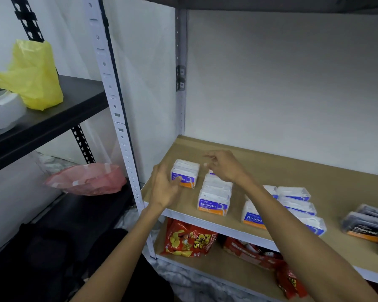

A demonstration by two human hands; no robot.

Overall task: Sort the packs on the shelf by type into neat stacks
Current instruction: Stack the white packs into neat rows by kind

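Observation:
On the brown shelf board [260, 166] stand clear packs with blue and orange labels. A "Smooth" pack [184, 173] sits at the far left, and my left hand [164, 188] rests against its left front side with fingers spread. A row of "Smooth" packs [215, 197] stands just right of it. My right hand [224, 165] hovers blurred above the back of that row, fingers loosely curled, holding nothing that I can make out. Further right are "Round" packs [252, 216], more blue-labelled packs [297, 201] and dark "Charcoal" packs [367, 225].
A white upright post [118, 118] borders the shelf on the left. Red snack bags [188, 238] lie on the shelf below. On the black rack to the left sit a yellow plastic bag [34, 75] and a pink plastic bag [87, 178].

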